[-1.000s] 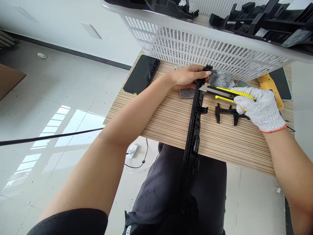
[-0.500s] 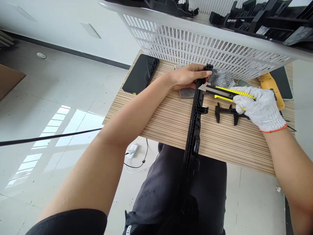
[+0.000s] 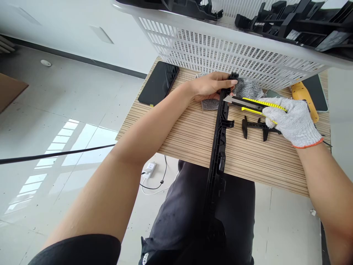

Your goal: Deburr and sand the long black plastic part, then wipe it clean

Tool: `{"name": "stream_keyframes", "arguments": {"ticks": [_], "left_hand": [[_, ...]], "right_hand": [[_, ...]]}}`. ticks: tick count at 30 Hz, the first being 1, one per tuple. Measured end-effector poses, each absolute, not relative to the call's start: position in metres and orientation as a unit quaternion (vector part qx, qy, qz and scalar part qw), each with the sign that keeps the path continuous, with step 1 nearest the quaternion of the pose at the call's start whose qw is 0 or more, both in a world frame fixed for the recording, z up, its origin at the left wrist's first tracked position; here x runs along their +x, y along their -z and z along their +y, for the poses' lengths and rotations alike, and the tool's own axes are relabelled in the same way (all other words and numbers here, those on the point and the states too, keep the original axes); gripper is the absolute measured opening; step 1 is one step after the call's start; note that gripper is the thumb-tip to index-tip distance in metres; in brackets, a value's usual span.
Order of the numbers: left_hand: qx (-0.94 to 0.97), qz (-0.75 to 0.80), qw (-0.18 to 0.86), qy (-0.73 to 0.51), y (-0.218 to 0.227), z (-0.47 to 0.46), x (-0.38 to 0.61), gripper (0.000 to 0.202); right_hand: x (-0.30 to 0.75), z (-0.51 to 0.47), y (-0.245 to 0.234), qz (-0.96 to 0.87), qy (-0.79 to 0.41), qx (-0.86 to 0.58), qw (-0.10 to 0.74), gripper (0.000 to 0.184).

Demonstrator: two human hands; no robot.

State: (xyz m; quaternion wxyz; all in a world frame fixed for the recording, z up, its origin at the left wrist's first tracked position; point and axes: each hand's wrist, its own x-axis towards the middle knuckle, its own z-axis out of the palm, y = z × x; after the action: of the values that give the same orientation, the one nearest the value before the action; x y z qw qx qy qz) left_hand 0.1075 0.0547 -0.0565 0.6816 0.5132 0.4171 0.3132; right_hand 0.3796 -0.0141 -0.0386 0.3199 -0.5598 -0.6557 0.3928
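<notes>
A long black plastic part (image 3: 220, 141) runs from the tabletop over its front edge, down towards my lap. Bare, my left hand (image 3: 212, 86) grips the part close to its far end, thumb across the top. My right hand (image 3: 286, 117), in a white knitted glove with an orange cuff, is closed around a yellow and black utility knife (image 3: 249, 105). The knife's blade is out and its tip lies at the part's right side, just below my left fingers; whether it touches is unclear. Beneath the left hand is a grey knitted cloth or glove (image 3: 249, 88).
A black caliper (image 3: 259, 127) rests right of the part. At the table's left lies a black phone (image 3: 159, 82). Behind stands a white slatted basket (image 3: 193, 40) holding black plastic parts (image 3: 298, 22). A yellow-orange tool (image 3: 305, 99) is at the right, partly behind the glove.
Almost nothing differs. The whole view has shifted very slightly, and both hands keep their hold on the part and the knife.
</notes>
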Motion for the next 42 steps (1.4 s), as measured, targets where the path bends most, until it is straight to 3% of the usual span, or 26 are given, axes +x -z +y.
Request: {"name": "stream_keyframes", "arguments": {"ticks": [9, 17, 30, 42], "left_hand": [[0.502, 0.362, 0.716, -0.323, 0.054, 0.054, 0.101, 0.018], [0.501, 0.337, 0.728, -0.323, 0.054, 0.054, 0.101, 0.022], [0.474, 0.399, 0.708, -0.340, 0.049, 0.051, 0.105, 0.018], [0.503, 0.399, 0.697, -0.319, 0.053, 0.055, 0.106, 0.020]], "right_hand": [[0.384, -0.020, 0.043, -0.681, -0.416, -0.529, 0.288, 0.034], [0.374, -0.016, 0.047, -0.600, -0.420, -0.558, 0.392, 0.034], [0.375, -0.019, 0.045, -0.661, -0.362, -0.566, 0.336, 0.036], [0.374, -0.019, 0.045, -0.644, -0.374, -0.568, 0.350, 0.037]]}}
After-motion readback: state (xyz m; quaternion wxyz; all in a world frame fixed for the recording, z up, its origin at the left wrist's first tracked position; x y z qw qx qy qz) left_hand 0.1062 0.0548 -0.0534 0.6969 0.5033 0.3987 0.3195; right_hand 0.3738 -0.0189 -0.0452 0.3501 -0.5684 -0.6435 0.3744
